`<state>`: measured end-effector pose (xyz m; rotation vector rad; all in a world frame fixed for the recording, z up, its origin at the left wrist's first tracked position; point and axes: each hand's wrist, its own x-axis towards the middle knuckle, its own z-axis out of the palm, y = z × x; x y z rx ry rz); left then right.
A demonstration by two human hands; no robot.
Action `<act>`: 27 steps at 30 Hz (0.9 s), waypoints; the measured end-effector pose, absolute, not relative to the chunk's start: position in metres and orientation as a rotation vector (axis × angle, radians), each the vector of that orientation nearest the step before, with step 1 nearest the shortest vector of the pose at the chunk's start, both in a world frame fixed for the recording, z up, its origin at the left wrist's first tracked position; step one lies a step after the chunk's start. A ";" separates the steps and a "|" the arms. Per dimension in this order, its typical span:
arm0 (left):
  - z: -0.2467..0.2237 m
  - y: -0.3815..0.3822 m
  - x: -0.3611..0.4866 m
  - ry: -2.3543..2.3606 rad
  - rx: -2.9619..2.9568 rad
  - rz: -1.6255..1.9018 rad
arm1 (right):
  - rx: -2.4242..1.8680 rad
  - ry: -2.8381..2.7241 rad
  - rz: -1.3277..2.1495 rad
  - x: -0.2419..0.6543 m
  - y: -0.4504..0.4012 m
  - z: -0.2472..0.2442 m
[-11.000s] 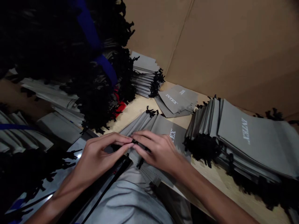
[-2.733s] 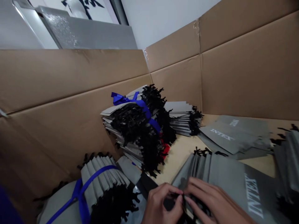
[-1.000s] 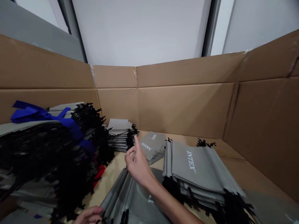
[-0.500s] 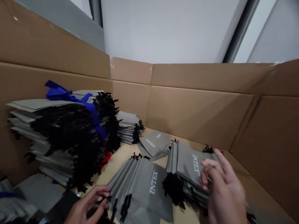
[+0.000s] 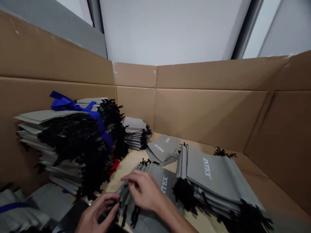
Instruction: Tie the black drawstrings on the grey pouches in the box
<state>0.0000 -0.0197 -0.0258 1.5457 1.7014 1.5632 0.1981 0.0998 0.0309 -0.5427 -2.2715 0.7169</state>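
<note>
Grey drawstring bags (image 5: pixel 168 176) with white INTEX print and black cords lie fanned in a stack before me. My left hand (image 5: pixel 99 210) is at the stack's near left edge, thumb and fingers curled together on the bag edges and cords. Over the left part of the same stack reaches my right hand (image 5: pixel 147 191), index finger stretched out and other fingers bent, touching or just above the bag edges. It covers part of the bags and their print. No bag shows clearly between its fingers.
Cardboard walls (image 5: pixel 209 113) surround the space. At left stands a tall bundle of grey bags tied with blue ribbon (image 5: pixel 94 116). Behind are a smaller bag stack (image 5: pixel 133 124) and loose bags (image 5: pixel 161 147). Another bag pile (image 5: pixel 216 171) lies at right.
My right hand has moved left from above the right pile to the fanned stack. My left hand stays at the stack's edge. The view has shifted slightly.
</note>
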 end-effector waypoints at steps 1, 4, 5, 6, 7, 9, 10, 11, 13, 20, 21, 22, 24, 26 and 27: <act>-0.026 -0.021 0.001 1.706 1.549 1.547 | -0.537 -2.279 0.714 0.197 0.098 0.019; -0.026 -0.024 0.004 1.716 1.577 1.503 | -0.550 -2.302 0.700 0.200 0.093 -0.004; -0.025 -0.025 0.005 1.721 1.588 1.494 | -0.544 -2.309 0.701 0.202 0.092 -0.008; -0.025 -0.025 0.005 1.725 1.597 1.485 | -0.532 -2.310 0.708 0.203 0.092 -0.009; -0.024 -0.026 0.006 1.727 1.604 1.474 | -0.520 -2.304 0.717 0.205 0.091 -0.009; -0.023 -0.025 0.007 1.724 1.617 1.455 | -0.506 -2.297 0.728 0.208 0.091 -0.006; -0.023 -0.025 0.007 1.720 1.620 1.451 | -0.504 -2.302 0.727 0.209 0.091 -0.004; -0.023 -0.024 0.008 1.715 1.621 1.452 | -0.505 -2.312 0.723 0.209 0.090 -0.002; -0.024 -0.022 0.008 1.709 1.614 1.462 | -0.514 -2.342 0.719 0.210 0.089 0.001; -0.024 -0.019 0.006 1.685 1.532 1.514 | -0.596 -2.460 0.673 0.211 0.083 0.004; -0.023 -0.020 0.006 1.681 1.529 1.511 | -0.606 -2.481 0.655 0.211 0.082 0.003; -0.021 -0.020 0.005 1.677 1.527 1.505 | -0.618 -2.498 0.629 0.211 0.082 0.003; -0.018 -0.021 0.004 1.687 1.522 1.487 | -0.632 -2.527 0.566 0.210 0.082 0.001; -0.016 -0.020 0.001 1.713 1.524 1.476 | -0.627 -2.545 0.487 0.209 0.083 -0.001; -0.016 -0.019 0.000 1.727 1.534 1.474 | -0.617 -2.552 0.443 0.208 0.083 -0.002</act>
